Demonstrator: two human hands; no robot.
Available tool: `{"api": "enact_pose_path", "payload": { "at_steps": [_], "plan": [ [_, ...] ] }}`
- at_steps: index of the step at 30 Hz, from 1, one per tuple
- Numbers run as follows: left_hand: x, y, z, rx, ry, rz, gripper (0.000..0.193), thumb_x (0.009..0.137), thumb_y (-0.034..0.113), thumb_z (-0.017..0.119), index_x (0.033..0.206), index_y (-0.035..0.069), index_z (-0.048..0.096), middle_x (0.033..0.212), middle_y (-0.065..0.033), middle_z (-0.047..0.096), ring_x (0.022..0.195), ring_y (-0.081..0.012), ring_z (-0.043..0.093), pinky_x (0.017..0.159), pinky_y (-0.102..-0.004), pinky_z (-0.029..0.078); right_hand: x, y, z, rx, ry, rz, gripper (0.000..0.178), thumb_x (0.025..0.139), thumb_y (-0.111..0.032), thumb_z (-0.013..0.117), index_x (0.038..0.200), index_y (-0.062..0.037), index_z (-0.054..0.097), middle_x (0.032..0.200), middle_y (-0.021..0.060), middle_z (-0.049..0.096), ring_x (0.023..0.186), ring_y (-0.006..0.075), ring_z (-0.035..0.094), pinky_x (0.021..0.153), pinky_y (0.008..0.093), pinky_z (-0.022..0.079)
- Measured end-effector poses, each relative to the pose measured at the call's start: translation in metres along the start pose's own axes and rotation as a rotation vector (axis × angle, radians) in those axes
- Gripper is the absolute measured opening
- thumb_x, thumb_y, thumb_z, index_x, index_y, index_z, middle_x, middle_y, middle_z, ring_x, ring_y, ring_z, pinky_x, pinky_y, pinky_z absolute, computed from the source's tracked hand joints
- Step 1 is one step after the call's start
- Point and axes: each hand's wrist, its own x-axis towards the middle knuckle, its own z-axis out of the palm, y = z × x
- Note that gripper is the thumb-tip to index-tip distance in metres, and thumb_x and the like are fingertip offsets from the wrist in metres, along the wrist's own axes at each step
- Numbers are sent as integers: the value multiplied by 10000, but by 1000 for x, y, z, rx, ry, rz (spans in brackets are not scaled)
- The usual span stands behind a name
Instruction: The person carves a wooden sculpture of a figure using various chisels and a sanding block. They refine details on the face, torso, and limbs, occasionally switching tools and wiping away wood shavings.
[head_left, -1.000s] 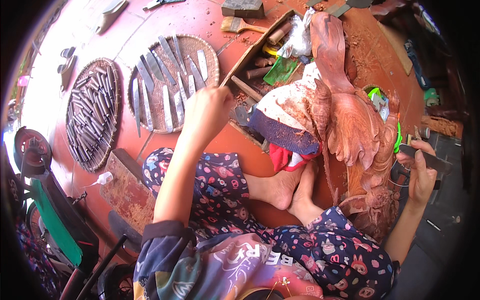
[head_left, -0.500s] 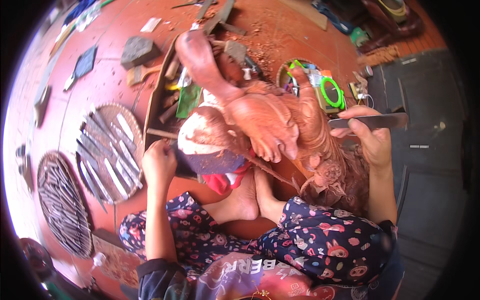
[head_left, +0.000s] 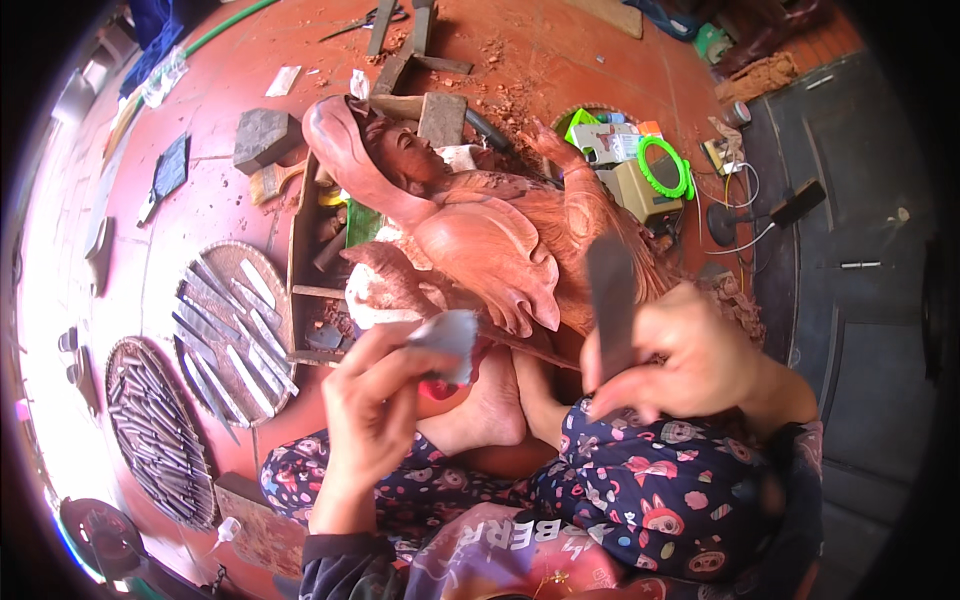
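My left hand [head_left: 372, 405] pinches a small grey folded sheet [head_left: 447, 343] that looks like sandpaper. In my right hand [head_left: 690, 350] is a flat dark blade [head_left: 610, 300], upright and smeared by motion. Both hands are raised above my crossed legs, the blade a little right of the sheet. Beyond them a reddish carved wooden figure [head_left: 480, 235] lies on its back, its head to the far left and one arm up. A dust-covered cloth bundle [head_left: 385, 285] is tucked against its near side.
To the left, one round basket [head_left: 285, 375] holds flat blades; another [head_left: 208, 515] holds many thin chisels. A wooden box [head_left: 297, 240] stands under the figure's left side. A brush [head_left: 275, 183] and a grey block [head_left: 266, 140] lie farther off. A green ring [head_left: 665, 170] is at the right.
My left hand has risen from the box's edge with the grey sheet. My right hand has moved left and nearer, turning the blade from level to upright. The view has shifted, showing the figure's head.
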Motion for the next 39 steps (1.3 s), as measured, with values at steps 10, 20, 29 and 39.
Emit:
{"api": "enact_pose_path", "payload": {
  "at_steps": [10, 20, 29, 39],
  "plan": [
    [-21, 8, 26, -478, -45, 100, 431, 1024, 254, 419, 1112, -40, 721, 1047, -165, 692, 1056, -319, 604, 932, -433, 456, 15, 16, 56, -253, -192, -320, 363, 863, -303, 769, 864, -12, 553, 679, 131, 594, 566, 308, 616, 517, 373, 484],
    [-32, -13, 37, -539, 99, 73, 492, 1056, 228, 300, 1194, -33, 695, 1126, -181, 688, 1067, -311, 602, 971, -425, 444, 14, 20, 54, 128, 209, -39, 406, 862, -151, 785, 1134, -6, 519, 1075, 116, 649, 970, 143, 673, 861, 288, 548],
    [-43, -9, 45, -1066, -10, -429, 535, 1091, 335, 323, 1325, -73, 579, 1369, -181, 575, 1258, -225, 526, 1108, -373, 356, 21, 21, 61, -609, 340, -423, 462, 748, 101, 614, 1194, -3, 670, 1026, 173, 654, 738, 269, 686, 643, 333, 569],
    [-34, -17, 16, -997, 60, -242, 580, 1057, 375, 403, 1309, -124, 558, 1530, -254, 383, 1416, -316, 394, 1180, -420, 269, 20, 21, 16, -1025, 814, -383, 208, 806, -34, 727, 1012, -23, 758, 777, 78, 621, 585, 188, 583, 498, 318, 457]
  ]
}}
